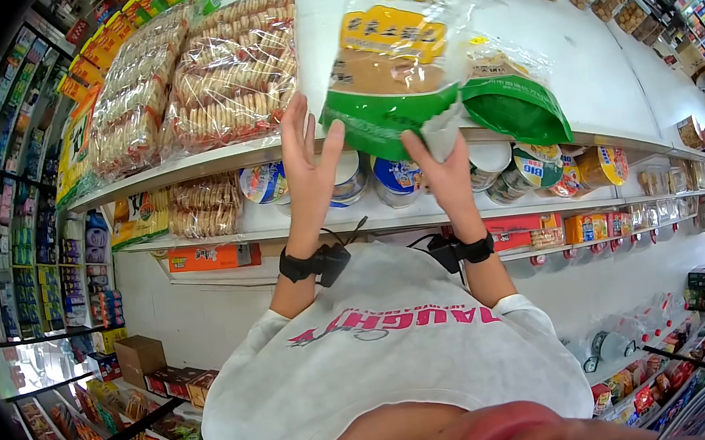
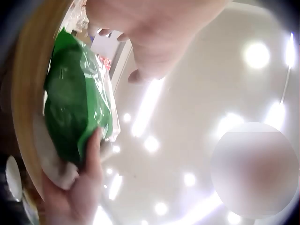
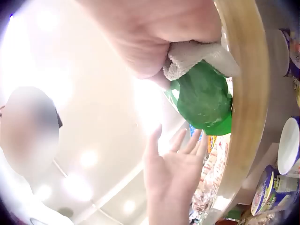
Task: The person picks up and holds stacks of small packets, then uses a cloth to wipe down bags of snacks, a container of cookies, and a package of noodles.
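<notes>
Head view shows the right hand [image 1: 444, 165] clutching a white cloth [image 1: 445, 125] against the green bottom of the snack bag [image 1: 391, 48] just above it on the top shelf [image 1: 187, 163], seemingly to steady it, while the left hand [image 1: 306, 160] is spread flat just beside the bag's lower corner, holding nothing.
</notes>
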Demonstrator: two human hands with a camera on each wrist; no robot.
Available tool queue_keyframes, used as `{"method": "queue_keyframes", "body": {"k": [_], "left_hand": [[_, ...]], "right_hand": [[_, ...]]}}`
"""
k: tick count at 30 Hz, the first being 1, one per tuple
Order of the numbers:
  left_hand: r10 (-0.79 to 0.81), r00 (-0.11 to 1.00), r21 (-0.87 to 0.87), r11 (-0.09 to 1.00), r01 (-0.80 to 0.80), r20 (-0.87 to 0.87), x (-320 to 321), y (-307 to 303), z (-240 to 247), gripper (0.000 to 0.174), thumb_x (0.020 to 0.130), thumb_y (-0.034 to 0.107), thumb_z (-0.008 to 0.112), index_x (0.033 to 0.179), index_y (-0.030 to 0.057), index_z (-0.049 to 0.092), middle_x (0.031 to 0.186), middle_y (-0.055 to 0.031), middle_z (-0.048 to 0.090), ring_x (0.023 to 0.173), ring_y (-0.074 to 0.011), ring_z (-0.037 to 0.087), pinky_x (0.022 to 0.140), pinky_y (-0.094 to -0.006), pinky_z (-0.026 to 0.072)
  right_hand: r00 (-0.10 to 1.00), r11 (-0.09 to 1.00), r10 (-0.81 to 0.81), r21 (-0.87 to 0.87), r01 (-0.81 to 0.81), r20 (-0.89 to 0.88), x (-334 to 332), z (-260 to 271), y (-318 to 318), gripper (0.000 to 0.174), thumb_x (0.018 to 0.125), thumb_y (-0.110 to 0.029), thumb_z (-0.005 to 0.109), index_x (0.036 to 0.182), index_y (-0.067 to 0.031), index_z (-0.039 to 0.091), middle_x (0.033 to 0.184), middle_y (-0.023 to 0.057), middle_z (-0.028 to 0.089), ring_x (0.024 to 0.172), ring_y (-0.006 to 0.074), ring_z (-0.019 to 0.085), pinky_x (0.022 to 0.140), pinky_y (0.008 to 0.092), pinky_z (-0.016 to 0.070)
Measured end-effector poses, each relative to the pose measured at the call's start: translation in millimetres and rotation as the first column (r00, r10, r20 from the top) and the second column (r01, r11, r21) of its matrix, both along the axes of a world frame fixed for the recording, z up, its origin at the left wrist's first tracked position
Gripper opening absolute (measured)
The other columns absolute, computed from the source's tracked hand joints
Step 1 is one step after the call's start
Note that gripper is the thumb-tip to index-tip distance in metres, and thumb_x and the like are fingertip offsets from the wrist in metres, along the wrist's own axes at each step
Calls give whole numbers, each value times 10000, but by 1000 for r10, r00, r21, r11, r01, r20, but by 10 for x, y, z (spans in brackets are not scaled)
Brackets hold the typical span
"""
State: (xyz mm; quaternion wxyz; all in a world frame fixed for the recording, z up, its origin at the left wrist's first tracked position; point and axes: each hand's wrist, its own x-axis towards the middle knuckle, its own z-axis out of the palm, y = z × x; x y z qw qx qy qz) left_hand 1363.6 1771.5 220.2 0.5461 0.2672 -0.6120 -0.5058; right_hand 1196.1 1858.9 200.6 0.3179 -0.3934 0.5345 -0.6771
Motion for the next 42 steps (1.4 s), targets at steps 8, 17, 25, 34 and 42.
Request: {"method": "queue_keyframes", "body": {"k": [8,17,25,34,42], "left_hand": [[-365,923,229,915,331,125,214,-272,56,731,851,173,737,1412,-56,329,1371,-185,464,1243,-256,497,1057,-363,395],[-216,975,182,958,222,-53,-58,-276,125,631,732,122,840,1233,-20,483,1178,-126,599,1060,-193,603,912,-301,491],[17,999,-99,995,-20,-36,-285,-366,125,647,728,150,846,1221,-19,462,1138,-133,597,1019,-192,613,875,-306,502],[26,996,-142,990,-14,80,-575,-460,133,669,705,144,853,1211,-17,445,1153,-139,572,1040,-197,600,854,-310,508],[88,996,-77,993,-86,18,-852,-860,26,678,712,194,867,1176,-69,449,1101,-150,591,966,-182,612,832,-284,504]], "right_hand": [[979,989,49,-148,-19,199,-213,-201,242,431,842,-134,744,1202,8,553,1107,63,636,1000,134,587,863,284,476],[964,959,-187,-249,137,-191,-256,170,71,507,797,-130,789,1205,23,529,1090,71,625,983,141,575,865,285,466],[925,877,-375,-347,332,-62,-288,154,-93,336,984,-80,506,1285,66,477,1222,117,571,1043,137,553,848,264,449],[613,913,-317,-408,-10,-724,-135,440,-243,627,736,89,546,1346,-55,511,1450,201,408,1381,385,331,1140,436,253],[820,949,-194,-314,19,-538,-553,288,281,497,798,75,527,1287,-9,534,1192,155,628,1087,303,615,945,339,460]]}}
